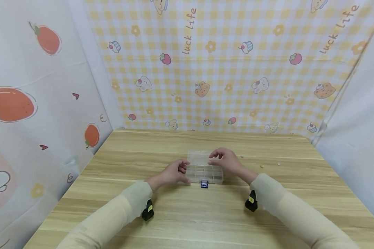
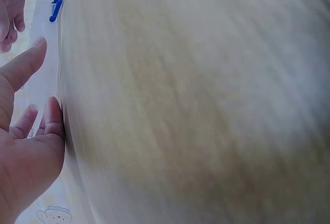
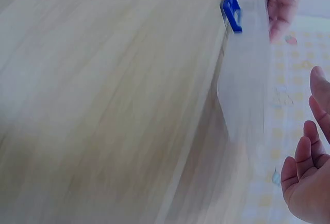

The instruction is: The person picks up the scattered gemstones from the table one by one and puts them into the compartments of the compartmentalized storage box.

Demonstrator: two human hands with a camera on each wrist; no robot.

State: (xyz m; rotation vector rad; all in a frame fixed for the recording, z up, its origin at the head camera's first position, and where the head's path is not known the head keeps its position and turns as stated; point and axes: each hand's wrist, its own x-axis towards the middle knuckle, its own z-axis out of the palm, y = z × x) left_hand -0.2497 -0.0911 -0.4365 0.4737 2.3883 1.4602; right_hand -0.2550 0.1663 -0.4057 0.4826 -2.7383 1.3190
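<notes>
A clear plastic compartment box (image 1: pixel 218 177) lies on the table with its lid (image 1: pixel 197 157) raised at the back and a blue latch (image 1: pixel 204 184) at the front. No contents can be made out in its compartments. At the box's left end is my left hand (image 1: pixel 174 172), thumb by the front corner and fingers farther back; whether it touches is unclear. My right hand (image 1: pixel 226 160) is over the lid's right side, fingers loosely bent. In the right wrist view that hand (image 3: pixel 309 177) holds nothing and appears apart from the box (image 3: pixel 245 69).
Several tiny pieces, among them a yellowish one (image 1: pixel 262 166) and a pale one (image 1: pixel 278 164), lie on the wooden table (image 1: pixel 205 214) to the right of the box. A yellow checked cloth (image 1: pixel 218 72) hangs behind the table, with pale cloths on both sides.
</notes>
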